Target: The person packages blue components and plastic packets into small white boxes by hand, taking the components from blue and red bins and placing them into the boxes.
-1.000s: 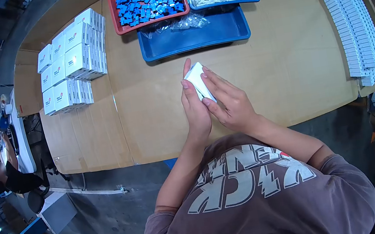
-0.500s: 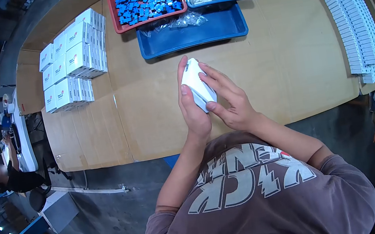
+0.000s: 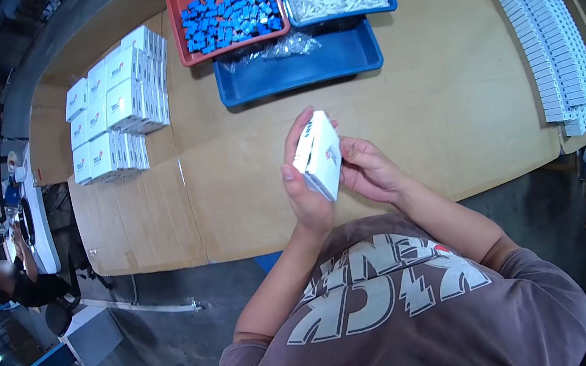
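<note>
A small white cardboard box (image 3: pixel 321 159) with dark print and a small logo is held upright and tilted above the table. My left hand (image 3: pixel 308 194) grips it from the left, thumb on the near side and fingers along the far left edge. My right hand (image 3: pixel 371 169) is closed at the box's right edge, with its fingertips partly hidden behind the box. Beyond the hands stands a blue tray (image 3: pixel 300 84) with crumpled clear plastic in it.
A red tray (image 3: pixel 235 47) of small blue parts and another blue tray (image 3: pixel 341 15) of white sticks stand at the back. Stacked white boxes (image 3: pixel 116 107) are at left, more stacked boxes (image 3: pixel 552 50) at right. Cardboard (image 3: pixel 434 107) covers the table. Other people (image 3: pixel 25 279) are at both sides.
The box has turned so its logo face points to the right. My right hand has shifted from across the box's face to its right edge.
</note>
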The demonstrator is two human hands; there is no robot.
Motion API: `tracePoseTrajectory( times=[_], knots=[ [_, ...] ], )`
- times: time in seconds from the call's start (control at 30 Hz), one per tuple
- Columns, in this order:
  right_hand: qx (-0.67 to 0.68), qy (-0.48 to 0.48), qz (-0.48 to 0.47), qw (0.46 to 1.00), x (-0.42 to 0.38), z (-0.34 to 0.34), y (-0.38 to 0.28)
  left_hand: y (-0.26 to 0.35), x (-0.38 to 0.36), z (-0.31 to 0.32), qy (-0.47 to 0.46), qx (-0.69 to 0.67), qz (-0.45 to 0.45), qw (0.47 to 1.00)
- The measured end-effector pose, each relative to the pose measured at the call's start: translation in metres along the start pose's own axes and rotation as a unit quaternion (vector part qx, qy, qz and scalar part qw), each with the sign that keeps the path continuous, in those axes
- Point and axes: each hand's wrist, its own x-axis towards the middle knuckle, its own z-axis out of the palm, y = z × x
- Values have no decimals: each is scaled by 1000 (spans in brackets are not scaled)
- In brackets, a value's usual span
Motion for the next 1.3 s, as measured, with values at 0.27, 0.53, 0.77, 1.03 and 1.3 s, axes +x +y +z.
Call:
tracePoseTrajectory(
  times=[0.27, 0.53, 0.77, 1.03, 1.3],
  knots=[
    [-152, 175, -36, 972, 11, 29, -11, 3, 4, -5, 18, 192, 45, 980],
    [-259, 133, -44, 956, 1, 67, -8, -15, 0, -31, 2, 303, 74, 950],
    [-264, 126, -102, 951, 9, 70, 4, -22, 5, -30, 47, 340, 155, 926],
    [-321, 94, -114, 935, 8, 70, 7, -27, 9, -38, 70, 308, 187, 930],
    [-338, 73, -138, 928, 4, 69, 9, -25, 7, -37, 63, 294, 190, 935]
  ],
)
